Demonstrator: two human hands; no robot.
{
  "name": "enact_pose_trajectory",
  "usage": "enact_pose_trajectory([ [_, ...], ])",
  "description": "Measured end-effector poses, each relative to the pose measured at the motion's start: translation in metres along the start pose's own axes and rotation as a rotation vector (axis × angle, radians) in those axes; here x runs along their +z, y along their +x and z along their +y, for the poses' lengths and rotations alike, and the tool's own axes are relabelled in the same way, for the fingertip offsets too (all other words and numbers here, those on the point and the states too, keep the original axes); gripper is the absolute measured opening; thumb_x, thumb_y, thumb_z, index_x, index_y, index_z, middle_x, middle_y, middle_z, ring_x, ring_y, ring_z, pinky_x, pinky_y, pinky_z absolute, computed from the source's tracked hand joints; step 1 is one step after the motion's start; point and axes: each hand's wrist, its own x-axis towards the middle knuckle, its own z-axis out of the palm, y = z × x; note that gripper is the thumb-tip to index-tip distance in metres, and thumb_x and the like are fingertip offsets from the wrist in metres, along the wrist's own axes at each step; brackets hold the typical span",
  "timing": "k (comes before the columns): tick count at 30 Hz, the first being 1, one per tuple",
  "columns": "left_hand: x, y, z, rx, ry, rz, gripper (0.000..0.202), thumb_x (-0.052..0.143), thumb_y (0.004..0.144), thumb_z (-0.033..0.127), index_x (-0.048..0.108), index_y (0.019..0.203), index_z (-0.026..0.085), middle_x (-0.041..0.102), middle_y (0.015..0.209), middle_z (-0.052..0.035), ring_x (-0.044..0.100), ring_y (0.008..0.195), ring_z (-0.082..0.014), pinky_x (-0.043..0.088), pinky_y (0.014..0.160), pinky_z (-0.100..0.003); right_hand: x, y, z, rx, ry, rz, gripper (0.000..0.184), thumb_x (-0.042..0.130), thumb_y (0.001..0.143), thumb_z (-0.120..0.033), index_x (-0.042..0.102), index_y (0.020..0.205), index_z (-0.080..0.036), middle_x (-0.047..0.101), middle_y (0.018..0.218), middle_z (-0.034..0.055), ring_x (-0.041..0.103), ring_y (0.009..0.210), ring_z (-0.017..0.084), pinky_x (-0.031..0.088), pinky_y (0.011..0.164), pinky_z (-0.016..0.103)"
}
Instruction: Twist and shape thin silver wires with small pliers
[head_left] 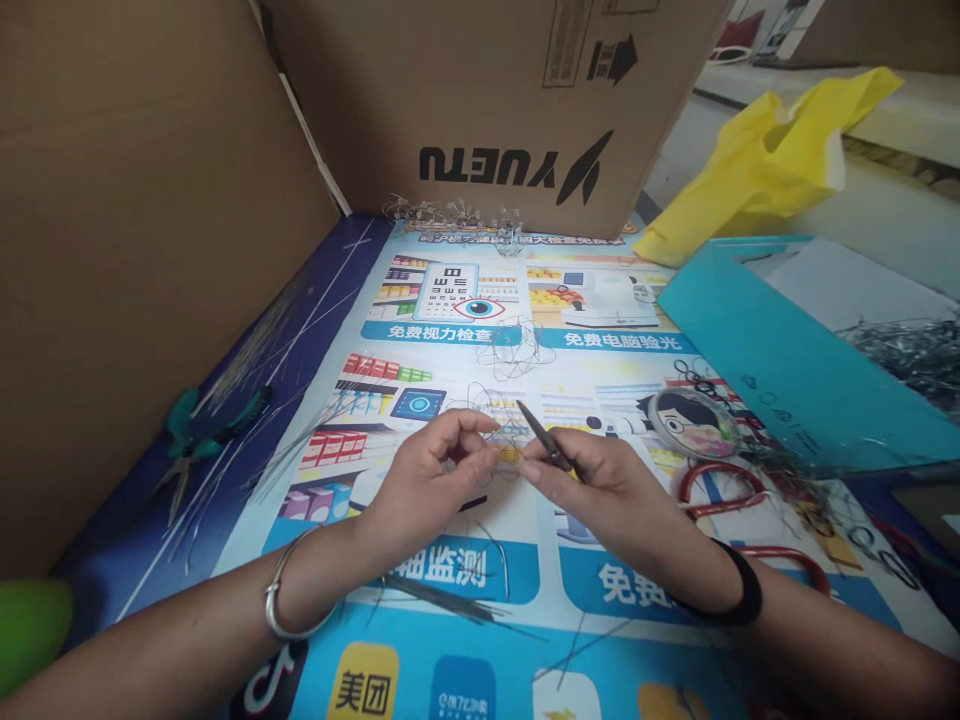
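Observation:
Over the middle of the printed sheet, my left hand (442, 465) is closed, thumb and forefinger pinching a bent thin-wire piece (487, 398). Its loops rise above the fingertips. Close by on the right, my right hand (592, 475) is wrapped round a dark tool with a slim pointed tip (541, 432); the palm hides its handle, so its exact kind is unclear. That hand's thumb and fingertip are near the wire too. Beyond both hands lies a looped wire form (514, 345). Below them is a bundle of straight thin wires (442, 597).
Teal-handled pliers (196, 435) lie at left beside loose wires (259, 350). Cardboard (480, 90) walls the back and left; small wire pieces (450, 212) sit along its base. At right are red-handled scissors (724, 485), a round case (691, 422), a blue box (795, 370) with wire and a yellow bag (765, 165).

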Motion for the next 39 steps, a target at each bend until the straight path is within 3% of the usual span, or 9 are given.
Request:
enact_pose_trajectory([
  [3, 0.0, -0.001, 0.002, 0.008, -0.01, -0.077, 0.022, 0.057, 0.085, 0.033, 0.061, 0.103, 0.019, 0.061, 0.077, -0.001, 0.056, 0.068, -0.0111, 0.047, 0.061, -0.023, -0.002, 0.001, 0.004, 0.014, 0.0, -0.014, 0.025, 0.052, 0.082, -0.039, 0.057, 0.073, -0.016, 0.043, 0.059, -0.0035, 0.038, 0.054, 0.009, 0.031, 0.048, 0.021],
  [6, 0.0, -0.001, 0.004, 0.082, 0.073, -0.06, 0.019, 0.057, 0.086, 0.032, 0.066, 0.095, 0.018, 0.067, 0.086, -0.0045, 0.06, 0.077, -0.0135, 0.048, 0.069, -0.025, 0.0, 0.002, 0.006, 0.006, 0.007, -0.048, 0.025, 0.051, 0.083, -0.039, 0.057, 0.073, -0.017, 0.04, 0.058, -0.0044, 0.036, 0.054, 0.009, 0.03, 0.048, 0.021],
  [12, -0.001, 0.0, 0.007, 0.17, 0.13, -0.089, 0.017, 0.055, 0.088, 0.028, 0.07, 0.087, 0.018, 0.069, 0.083, -0.0048, 0.063, 0.079, -0.0158, 0.05, 0.073, -0.029, 0.003, 0.002, 0.006, -0.005, 0.04, -0.152, 0.025, 0.052, 0.085, -0.037, 0.049, 0.069, -0.018, 0.036, 0.058, -0.0058, 0.033, 0.052, 0.007, 0.028, 0.047, 0.021],
  [16, -0.004, 0.001, 0.008, 0.263, 0.153, 0.026, 0.015, 0.055, 0.088, 0.025, 0.07, 0.086, 0.021, 0.07, 0.086, -0.0037, 0.063, 0.084, -0.0163, 0.051, 0.08, -0.031, 0.0, 0.0, 0.006, -0.005, 0.116, -0.176, 0.028, 0.052, 0.086, -0.043, 0.054, 0.076, -0.017, 0.043, 0.063, -0.0038, 0.039, 0.057, 0.008, 0.033, 0.052, 0.022],
  [21, -0.009, 0.005, 0.007, 0.245, 0.1, 0.176, 0.016, 0.052, 0.09, 0.025, 0.067, 0.088, 0.02, 0.071, 0.085, -0.0012, 0.065, 0.082, -0.0127, 0.052, 0.079, -0.027, 0.0, -0.004, 0.012, 0.102, 0.387, -0.247, 0.038, 0.053, 0.085, -0.051, 0.06, 0.092, -0.014, 0.056, 0.075, 0.0025, 0.054, 0.071, 0.013, 0.044, 0.066, 0.027],
  [24, -0.008, 0.005, 0.006, 0.255, 0.043, 0.183, 0.016, 0.049, 0.092, 0.026, 0.064, 0.089, 0.021, 0.07, 0.084, -0.0003, 0.065, 0.079, -0.0116, 0.053, 0.078, -0.026, 0.003, -0.006, 0.014, 0.156, 0.434, -0.319, 0.04, 0.053, 0.085, -0.051, 0.063, 0.092, -0.013, 0.06, 0.073, 0.004, 0.056, 0.069, 0.013, 0.044, 0.067, 0.028],
  [31, -0.004, 0.004, 0.006, 0.268, 0.029, 0.182, 0.016, 0.047, 0.094, 0.025, 0.059, 0.087, 0.018, 0.071, 0.083, -0.0014, 0.066, 0.078, -0.0112, 0.053, 0.075, -0.025, 0.012, -0.009, 0.01, 0.243, 0.561, -0.508, 0.046, 0.049, 0.084, -0.056, 0.062, 0.086, -0.012, 0.065, 0.067, 0.0058, 0.06, 0.059, 0.013, 0.042, 0.054, 0.024],
  [35, -0.005, 0.004, 0.005, 0.286, 0.06, 0.194, 0.015, 0.046, 0.094, 0.025, 0.057, 0.086, 0.018, 0.071, 0.083, -0.0022, 0.066, 0.079, -0.0123, 0.054, 0.076, -0.027, 0.018, -0.012, 0.011, 0.316, 0.607, -0.518, 0.044, 0.052, 0.082, -0.057, 0.058, 0.082, -0.013, 0.065, 0.065, 0.0046, 0.061, 0.054, 0.012, 0.042, 0.051, 0.022],
  [39, -0.006, 0.003, 0.004, 0.341, 0.132, 0.19, 0.011, 0.047, 0.093, 0.022, 0.057, 0.089, 0.019, 0.072, 0.084, -0.0016, 0.066, 0.08, -0.0119, 0.053, 0.076, -0.026, 0.021, -0.013, 0.013, 0.298, 0.617, -0.505, 0.044, 0.053, 0.082, -0.057, 0.056, 0.086, -0.014, 0.064, 0.062, 0.0027, 0.06, 0.049, 0.01, 0.039, 0.047, 0.02],
])
